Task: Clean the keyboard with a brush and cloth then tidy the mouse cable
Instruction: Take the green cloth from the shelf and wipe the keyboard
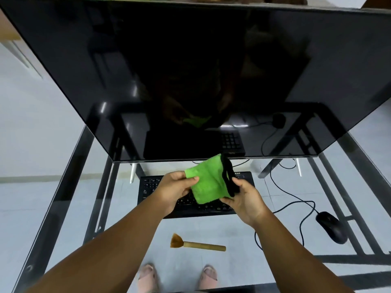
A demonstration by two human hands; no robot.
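Note:
A green cloth (208,182) with a black edge is held up over the black keyboard (148,187), which lies on the glass desk. My left hand (175,190) pinches the cloth's left side. Its right side, at the black edge, is gripped by my right hand (243,199). A wooden brush (196,245) lies on the glass near the front, bristles to the left. The black mouse (331,227) sits at the right, and its cable (296,199) runs loosely across the desk toward the monitor.
A large dark monitor (190,70) fills the upper view and overhangs the back of the glass desk (63,208). The desk's black metal frame (349,208) shows through the glass. My feet are visible below on the floor.

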